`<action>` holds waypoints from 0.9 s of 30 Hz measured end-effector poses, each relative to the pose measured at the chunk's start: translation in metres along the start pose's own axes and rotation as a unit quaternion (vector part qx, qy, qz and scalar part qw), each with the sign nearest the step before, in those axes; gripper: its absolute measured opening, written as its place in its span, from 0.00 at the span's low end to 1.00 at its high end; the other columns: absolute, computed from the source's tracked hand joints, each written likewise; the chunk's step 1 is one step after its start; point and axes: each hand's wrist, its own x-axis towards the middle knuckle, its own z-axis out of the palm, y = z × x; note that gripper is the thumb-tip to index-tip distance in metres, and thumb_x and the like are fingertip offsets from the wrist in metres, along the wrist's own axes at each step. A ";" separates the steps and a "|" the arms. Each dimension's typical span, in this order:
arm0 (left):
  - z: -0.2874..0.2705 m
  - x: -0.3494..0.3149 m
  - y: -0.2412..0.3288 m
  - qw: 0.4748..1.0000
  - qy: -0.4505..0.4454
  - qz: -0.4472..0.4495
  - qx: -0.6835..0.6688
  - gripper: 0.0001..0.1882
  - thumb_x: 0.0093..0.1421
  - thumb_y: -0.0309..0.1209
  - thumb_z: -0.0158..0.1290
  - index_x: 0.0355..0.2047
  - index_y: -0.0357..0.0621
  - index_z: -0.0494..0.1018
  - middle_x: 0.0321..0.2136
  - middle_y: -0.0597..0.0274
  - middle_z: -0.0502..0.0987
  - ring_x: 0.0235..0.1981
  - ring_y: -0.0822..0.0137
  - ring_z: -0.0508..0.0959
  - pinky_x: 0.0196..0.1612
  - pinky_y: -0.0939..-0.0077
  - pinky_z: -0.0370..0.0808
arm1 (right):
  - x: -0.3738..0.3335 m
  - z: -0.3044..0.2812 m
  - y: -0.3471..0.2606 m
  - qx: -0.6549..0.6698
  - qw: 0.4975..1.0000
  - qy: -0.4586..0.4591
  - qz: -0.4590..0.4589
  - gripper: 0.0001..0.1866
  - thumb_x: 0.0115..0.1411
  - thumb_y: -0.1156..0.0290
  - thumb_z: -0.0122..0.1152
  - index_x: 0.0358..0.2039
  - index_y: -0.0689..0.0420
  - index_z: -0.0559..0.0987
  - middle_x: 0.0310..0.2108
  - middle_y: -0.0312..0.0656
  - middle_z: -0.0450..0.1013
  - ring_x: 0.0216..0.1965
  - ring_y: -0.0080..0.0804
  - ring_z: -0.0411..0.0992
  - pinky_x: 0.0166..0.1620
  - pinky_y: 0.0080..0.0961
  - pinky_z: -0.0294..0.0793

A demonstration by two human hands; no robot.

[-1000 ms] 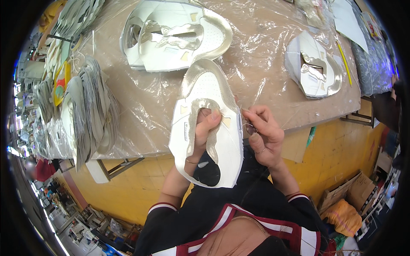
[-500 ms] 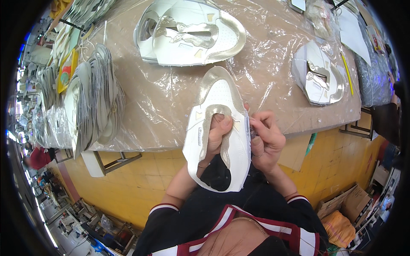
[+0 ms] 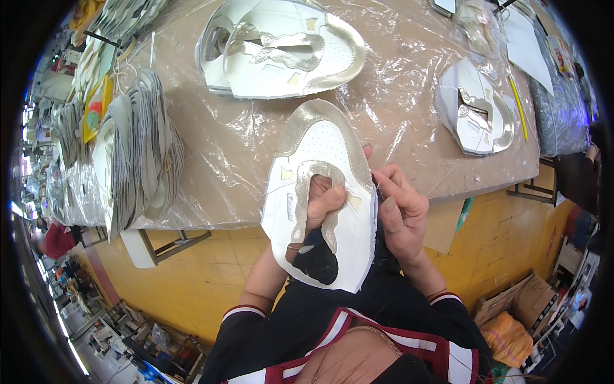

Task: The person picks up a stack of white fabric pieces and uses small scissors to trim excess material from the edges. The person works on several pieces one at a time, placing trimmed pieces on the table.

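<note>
A flat shoe upper (image 3: pixel 348 240), white with a perforated toe and gold trim, is held up before me at the table's near edge. My left hand (image 3: pixel 325 208) is closed on it; the thumb shows through the central opening and the other fingers are mostly hidden behind. At the upper's right edge, my right hand (image 3: pixel 403 208) has thumb and fingers pinched together. A small dark thing shows between those fingers, too hidden to name. Beyond, a stack of similar uppers (image 3: pixel 275 75) lies on the plastic-covered table (image 3: pixel 217 147).
Bundles of grey-white pieces (image 3: pixel 144 147) hang over the table's left side. At right lie a smaller pile of uppers (image 3: pixel 473 131), a yellow pencil-like stick (image 3: pixel 519 109) and a plastic-wrapped bundle (image 3: pixel 563 125). Cardboard boxes (image 3: pixel 527 297) stand on the floor at lower right.
The upper has turned flatter toward me and shifted slightly left, its toe now tilting left. My right hand has turned a little and its fingers have drawn closer along the edge.
</note>
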 end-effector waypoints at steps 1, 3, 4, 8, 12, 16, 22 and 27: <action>-0.001 0.000 -0.001 1.000 0.004 0.003 0.003 0.42 0.52 0.47 0.62 0.60 0.35 0.59 0.49 0.49 0.73 0.40 0.70 0.74 0.41 0.79 0.73 | -0.001 0.001 0.000 0.003 1.000 -0.002 -0.004 0.19 0.63 0.69 0.56 0.52 0.67 0.74 0.42 0.43 0.67 0.41 0.26 0.67 0.44 0.19 0.67; -0.007 0.001 -0.003 0.999 -0.034 -0.006 -0.007 0.39 0.54 0.42 0.60 0.60 0.36 0.59 0.51 0.49 0.71 0.45 0.67 0.72 0.46 0.76 0.71 | -0.002 0.002 0.000 0.008 1.000 -0.006 -0.012 0.18 0.63 0.70 0.57 0.51 0.67 0.75 0.41 0.43 0.68 0.40 0.26 0.67 0.44 0.19 0.67; -0.012 0.004 -0.004 0.997 -0.075 -0.017 -0.019 0.36 0.56 0.37 0.59 0.61 0.37 0.58 0.55 0.47 0.68 0.51 0.64 0.71 0.52 0.72 0.69 | -0.003 0.002 0.000 -0.003 1.000 0.001 -0.004 0.18 0.63 0.70 0.57 0.50 0.66 0.75 0.41 0.43 0.68 0.40 0.26 0.67 0.44 0.19 0.67; -0.019 0.003 -0.008 0.993 -0.104 -0.034 -0.050 0.33 0.58 0.31 0.57 0.61 0.38 0.58 0.59 0.45 0.65 0.56 0.60 0.69 0.58 0.68 0.67 | -0.006 0.002 0.001 -0.028 0.999 0.029 0.010 0.16 0.61 0.71 0.59 0.48 0.65 0.77 0.41 0.43 0.68 0.40 0.26 0.67 0.44 0.19 0.67; -0.018 0.001 -0.008 0.993 -0.097 -0.015 -0.069 0.32 0.58 0.31 0.57 0.61 0.38 0.58 0.58 0.45 0.66 0.55 0.60 0.70 0.58 0.68 0.68 | -0.005 0.002 0.003 -0.023 0.998 0.054 -0.025 0.15 0.60 0.73 0.60 0.46 0.65 0.78 0.40 0.42 0.68 0.39 0.25 0.67 0.43 0.17 0.66; -0.015 -0.001 -0.005 0.998 -0.047 -0.015 -0.026 0.35 0.55 0.38 0.59 0.59 0.35 0.60 0.49 0.49 0.73 0.47 0.65 0.74 0.50 0.72 0.72 | -0.003 -0.002 -0.002 -0.071 0.996 0.051 -0.015 0.13 0.59 0.74 0.62 0.44 0.65 0.79 0.37 0.41 0.69 0.35 0.23 0.68 0.38 0.16 0.67; -0.019 -0.004 0.011 0.996 0.006 -0.048 0.077 0.31 0.54 0.37 0.60 0.54 0.35 0.66 0.46 0.49 0.76 0.43 0.66 0.77 0.47 0.72 0.74 | 0.004 -0.023 -0.017 -0.308 0.948 0.020 -0.081 0.15 0.54 0.73 0.66 0.43 0.61 0.81 0.34 0.42 0.69 0.28 0.25 0.68 0.32 0.18 0.68; -0.024 -0.006 0.025 0.978 0.025 -0.140 0.151 0.24 0.53 0.37 0.64 0.46 0.35 0.73 0.37 0.58 0.78 0.38 0.69 0.76 0.43 0.78 0.73 | 0.006 -0.030 -0.031 -0.457 0.880 -0.014 -0.128 0.17 0.50 0.71 0.68 0.42 0.55 0.82 0.31 0.39 0.71 0.24 0.26 0.67 0.29 0.20 0.66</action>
